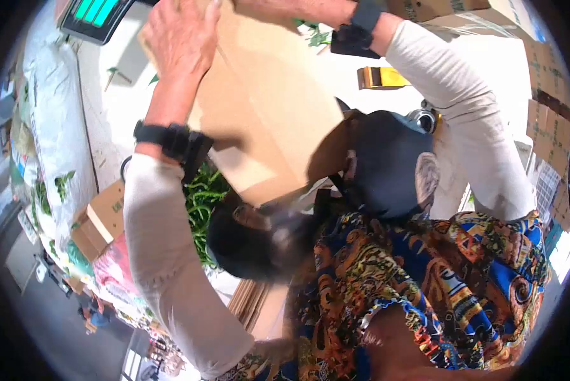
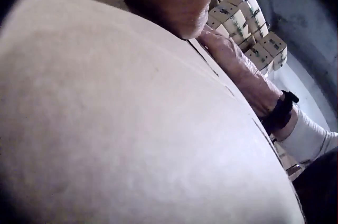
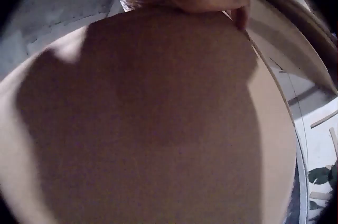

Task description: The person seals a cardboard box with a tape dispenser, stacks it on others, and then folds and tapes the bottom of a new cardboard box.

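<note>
Head camera: high, facing forward and down, widest; left hand and right hand at top edge. Left wrist camera: close over cardboard, stacked boxes beyond. Right wrist camera: likewise close, white surface at right. Cardboard common to all three.

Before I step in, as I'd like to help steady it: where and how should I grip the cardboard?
Probably pinch the cardboard by its straight, free right edge, from that side; the left hand and right hand occupy the far end.
</note>
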`<state>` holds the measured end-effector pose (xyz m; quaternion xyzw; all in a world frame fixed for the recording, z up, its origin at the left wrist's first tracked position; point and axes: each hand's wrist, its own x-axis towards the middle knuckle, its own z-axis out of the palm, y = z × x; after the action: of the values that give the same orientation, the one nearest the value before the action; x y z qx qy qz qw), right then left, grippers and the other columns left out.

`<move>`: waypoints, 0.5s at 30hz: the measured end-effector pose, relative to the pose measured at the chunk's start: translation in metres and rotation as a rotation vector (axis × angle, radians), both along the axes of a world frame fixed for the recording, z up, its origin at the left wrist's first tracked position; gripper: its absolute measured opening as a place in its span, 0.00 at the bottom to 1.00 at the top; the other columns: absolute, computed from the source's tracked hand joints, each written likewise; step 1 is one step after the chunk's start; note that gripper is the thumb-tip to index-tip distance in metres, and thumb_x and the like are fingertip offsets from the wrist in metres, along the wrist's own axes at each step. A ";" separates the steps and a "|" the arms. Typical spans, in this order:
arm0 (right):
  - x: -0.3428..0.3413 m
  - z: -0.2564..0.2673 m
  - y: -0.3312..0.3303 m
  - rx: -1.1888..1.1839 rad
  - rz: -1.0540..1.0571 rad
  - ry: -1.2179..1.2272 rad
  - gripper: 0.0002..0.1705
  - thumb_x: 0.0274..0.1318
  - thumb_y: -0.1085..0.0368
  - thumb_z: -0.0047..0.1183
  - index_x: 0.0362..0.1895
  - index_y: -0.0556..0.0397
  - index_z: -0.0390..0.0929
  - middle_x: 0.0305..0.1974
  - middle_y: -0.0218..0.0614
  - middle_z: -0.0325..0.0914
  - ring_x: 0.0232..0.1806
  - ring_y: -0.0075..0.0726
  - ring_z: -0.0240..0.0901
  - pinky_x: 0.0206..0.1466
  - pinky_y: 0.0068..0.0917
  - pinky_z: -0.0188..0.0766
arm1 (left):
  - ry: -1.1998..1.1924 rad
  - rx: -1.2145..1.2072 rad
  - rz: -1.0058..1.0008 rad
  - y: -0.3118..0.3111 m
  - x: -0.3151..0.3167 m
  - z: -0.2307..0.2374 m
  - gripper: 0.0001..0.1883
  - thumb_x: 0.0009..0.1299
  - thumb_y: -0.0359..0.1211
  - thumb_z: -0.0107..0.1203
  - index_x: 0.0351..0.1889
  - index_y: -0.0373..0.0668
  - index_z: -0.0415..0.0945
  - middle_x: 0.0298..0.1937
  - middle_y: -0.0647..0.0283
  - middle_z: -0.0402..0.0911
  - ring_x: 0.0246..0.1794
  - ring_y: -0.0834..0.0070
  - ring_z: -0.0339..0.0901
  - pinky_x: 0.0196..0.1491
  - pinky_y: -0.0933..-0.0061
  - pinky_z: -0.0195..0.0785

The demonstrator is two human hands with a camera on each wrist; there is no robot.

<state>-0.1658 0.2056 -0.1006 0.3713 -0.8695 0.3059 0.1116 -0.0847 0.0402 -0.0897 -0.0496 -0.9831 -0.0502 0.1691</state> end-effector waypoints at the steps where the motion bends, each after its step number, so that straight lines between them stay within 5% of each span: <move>1: 0.003 0.000 0.003 -0.043 0.006 -0.030 0.18 0.63 0.62 0.40 0.51 0.63 0.68 0.49 0.55 0.67 0.54 0.58 0.62 0.59 0.48 0.58 | 0.007 -0.018 -0.002 -0.001 0.000 -0.001 0.30 0.73 0.50 0.46 0.69 0.45 0.61 0.65 0.48 0.66 0.65 0.49 0.62 0.63 0.47 0.54; 3: 0.000 -0.003 0.017 -0.139 0.002 -0.043 0.20 0.64 0.61 0.40 0.52 0.65 0.67 0.49 0.57 0.67 0.55 0.58 0.62 0.59 0.50 0.58 | 0.030 -0.025 -0.020 -0.001 -0.002 0.001 0.30 0.73 0.51 0.46 0.69 0.46 0.61 0.64 0.49 0.67 0.63 0.50 0.63 0.62 0.48 0.55; 5: -0.015 -0.022 0.044 -0.423 0.106 -0.003 0.23 0.64 0.58 0.44 0.52 0.68 0.65 0.38 0.55 0.71 0.44 0.52 0.70 0.49 0.46 0.68 | 0.051 -0.063 -0.003 0.000 0.001 0.000 0.30 0.74 0.51 0.45 0.69 0.46 0.61 0.63 0.50 0.67 0.64 0.52 0.63 0.62 0.48 0.55; 6: -0.017 -0.051 0.071 -0.261 0.006 -0.015 0.20 0.57 0.68 0.49 0.55 0.58 0.70 0.48 0.53 0.73 0.51 0.60 0.69 0.56 0.47 0.66 | 0.050 -0.081 0.003 0.000 0.001 -0.001 0.30 0.75 0.52 0.43 0.69 0.47 0.61 0.63 0.51 0.67 0.63 0.53 0.63 0.63 0.49 0.55; 8: -0.007 -0.059 0.154 0.295 0.031 -0.379 0.27 0.56 0.62 0.55 0.59 0.55 0.66 0.50 0.52 0.71 0.51 0.61 0.69 0.58 0.45 0.67 | 0.063 -0.069 -0.005 -0.001 -0.001 -0.002 0.30 0.76 0.52 0.42 0.69 0.47 0.61 0.63 0.51 0.67 0.63 0.52 0.63 0.63 0.49 0.55; 10: 0.029 -0.105 0.236 0.602 0.105 -0.255 0.37 0.42 0.59 0.67 0.58 0.54 0.67 0.52 0.47 0.70 0.57 0.56 0.65 0.56 0.48 0.68 | 0.050 -0.061 -0.025 -0.001 0.002 0.001 0.29 0.76 0.53 0.41 0.69 0.47 0.62 0.63 0.51 0.67 0.63 0.53 0.63 0.63 0.50 0.55; 12: 0.072 -0.142 0.279 1.069 0.022 -0.471 0.49 0.28 0.52 0.74 0.58 0.52 0.66 0.52 0.45 0.70 0.58 0.53 0.65 0.57 0.49 0.65 | 0.045 -0.061 -0.013 -0.001 0.001 0.002 0.29 0.76 0.52 0.41 0.70 0.47 0.62 0.63 0.51 0.67 0.63 0.53 0.63 0.63 0.50 0.55; 13: 0.094 -0.156 0.294 1.116 -0.038 -0.540 0.51 0.26 0.53 0.75 0.59 0.51 0.64 0.50 0.44 0.71 0.56 0.52 0.66 0.57 0.46 0.65 | 0.044 -0.062 -0.004 -0.001 0.001 0.002 0.29 0.76 0.52 0.41 0.70 0.47 0.62 0.63 0.52 0.67 0.63 0.54 0.64 0.63 0.50 0.55; 15: 0.127 -0.191 0.319 1.016 -0.167 -0.341 0.37 0.37 0.58 0.69 0.52 0.52 0.64 0.46 0.48 0.71 0.51 0.53 0.69 0.55 0.43 0.66 | 0.034 -0.062 0.002 0.000 0.001 0.002 0.29 0.76 0.52 0.42 0.70 0.47 0.62 0.64 0.52 0.67 0.64 0.54 0.63 0.63 0.51 0.54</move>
<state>-0.0391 0.5241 -0.2913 0.2534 -0.9402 -0.1071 -0.2010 -0.0841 0.0402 -0.0875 -0.0548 -0.9812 -0.0187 0.1841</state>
